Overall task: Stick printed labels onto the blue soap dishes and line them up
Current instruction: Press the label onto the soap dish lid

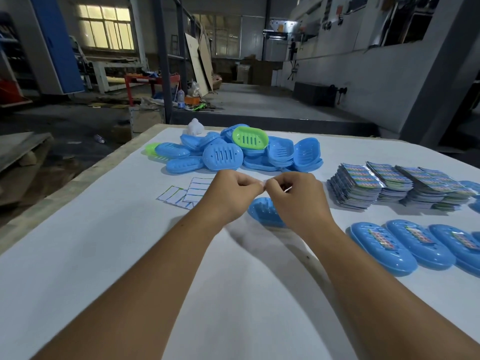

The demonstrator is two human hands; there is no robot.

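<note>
Both hands meet fingertip to fingertip above the white desk (109, 255). The left hand (228, 196) and right hand (296, 201) have curled fingers pinching something small between them, too tiny to identify. Just under the right hand lies a blue oval plastic soap dish (262, 211). Beyond the hands sits a heap of blue soap dishes (233, 154); right of the right hand, stacks of printed labels (389, 185) and a row of labelled blue dishes (405, 245).

A white table (104, 255) holds a heap of blue soap dishes (241, 154), label stacks (394, 185), sticker sheets (184, 194) and labelled dishes (405, 245) in a row.
</note>
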